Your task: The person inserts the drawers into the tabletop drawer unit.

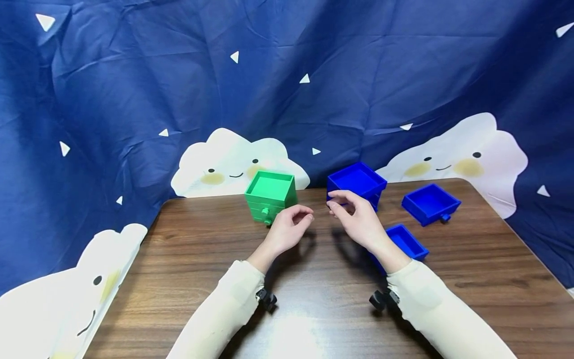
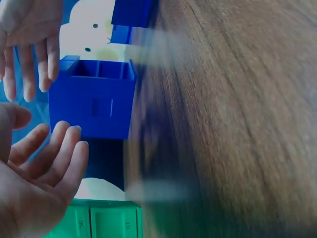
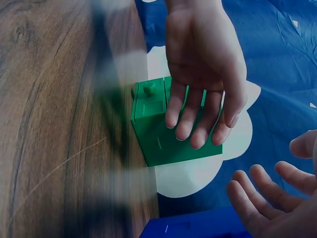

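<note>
My left hand (image 1: 289, 229) hovers above the table, just right of a small green drawer cabinet (image 1: 270, 187) with round knobs on its front. Facing it, my right hand (image 1: 358, 219) is in the air in front of a blue cabinet (image 1: 357, 180). Fingers of both hands are loosely bent, with nothing between them. In the left wrist view the blue cabinet (image 2: 91, 101) shows hollow slots on its front. One blue drawer (image 1: 431, 203) with a knob lies on the table at the right. Another blue drawer (image 1: 407, 243) is partly hidden behind my right wrist.
The brown wooden table (image 1: 188, 279) reflects a bright light near its front. Behind it hangs a dark blue curtain (image 1: 278, 99) with white clouds and triangles. Dark wrist cameras (image 1: 267, 299) sit at both sleeves.
</note>
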`<state>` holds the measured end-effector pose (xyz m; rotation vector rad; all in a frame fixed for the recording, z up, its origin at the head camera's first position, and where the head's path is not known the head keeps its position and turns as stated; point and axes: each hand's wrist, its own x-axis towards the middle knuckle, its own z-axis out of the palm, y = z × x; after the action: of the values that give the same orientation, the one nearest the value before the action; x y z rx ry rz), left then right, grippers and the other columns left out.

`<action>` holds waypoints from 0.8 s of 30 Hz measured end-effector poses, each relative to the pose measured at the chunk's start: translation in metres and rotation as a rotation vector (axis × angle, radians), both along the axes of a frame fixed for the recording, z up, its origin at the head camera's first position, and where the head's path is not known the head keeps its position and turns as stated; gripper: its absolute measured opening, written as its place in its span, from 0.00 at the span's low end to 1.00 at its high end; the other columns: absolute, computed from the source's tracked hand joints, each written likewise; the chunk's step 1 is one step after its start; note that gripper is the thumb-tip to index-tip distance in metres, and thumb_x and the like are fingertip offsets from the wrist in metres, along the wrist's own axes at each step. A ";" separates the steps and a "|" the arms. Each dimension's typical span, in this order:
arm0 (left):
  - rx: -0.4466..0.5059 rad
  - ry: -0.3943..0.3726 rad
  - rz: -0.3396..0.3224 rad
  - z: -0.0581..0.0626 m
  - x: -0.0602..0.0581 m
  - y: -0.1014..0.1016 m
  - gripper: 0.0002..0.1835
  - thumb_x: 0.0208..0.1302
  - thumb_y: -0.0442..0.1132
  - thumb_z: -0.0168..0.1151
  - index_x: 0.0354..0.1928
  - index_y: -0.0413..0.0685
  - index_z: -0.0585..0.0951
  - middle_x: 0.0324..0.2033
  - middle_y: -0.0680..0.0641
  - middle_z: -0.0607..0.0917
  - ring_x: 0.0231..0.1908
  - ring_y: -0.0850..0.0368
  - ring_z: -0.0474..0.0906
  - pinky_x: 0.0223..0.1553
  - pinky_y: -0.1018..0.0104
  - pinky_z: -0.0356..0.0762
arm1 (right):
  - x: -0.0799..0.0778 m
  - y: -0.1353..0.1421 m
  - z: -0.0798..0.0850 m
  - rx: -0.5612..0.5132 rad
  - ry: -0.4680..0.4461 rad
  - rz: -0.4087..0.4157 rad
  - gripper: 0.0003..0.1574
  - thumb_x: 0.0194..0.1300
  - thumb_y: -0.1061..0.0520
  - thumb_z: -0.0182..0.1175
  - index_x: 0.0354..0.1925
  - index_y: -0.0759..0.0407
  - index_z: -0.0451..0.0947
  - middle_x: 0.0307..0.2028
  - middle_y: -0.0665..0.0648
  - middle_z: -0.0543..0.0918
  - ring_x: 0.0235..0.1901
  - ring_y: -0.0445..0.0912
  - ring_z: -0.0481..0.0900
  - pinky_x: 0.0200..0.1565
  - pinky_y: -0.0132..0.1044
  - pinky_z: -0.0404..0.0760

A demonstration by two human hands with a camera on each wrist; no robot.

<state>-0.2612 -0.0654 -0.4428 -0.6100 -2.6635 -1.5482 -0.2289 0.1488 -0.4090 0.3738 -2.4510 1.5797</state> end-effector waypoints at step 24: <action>0.007 0.016 0.054 -0.003 -0.017 0.033 0.14 0.75 0.45 0.63 0.51 0.45 0.89 0.42 0.46 0.92 0.39 0.58 0.84 0.46 0.65 0.82 | 0.016 0.026 0.001 0.047 -0.004 -0.044 0.22 0.82 0.56 0.59 0.67 0.65 0.79 0.55 0.68 0.89 0.49 0.61 0.90 0.44 0.27 0.83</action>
<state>-0.2782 -0.0329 -0.4459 -0.5428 -2.6393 -1.5315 -0.2125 0.1752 -0.4081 0.3219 -2.4856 1.5099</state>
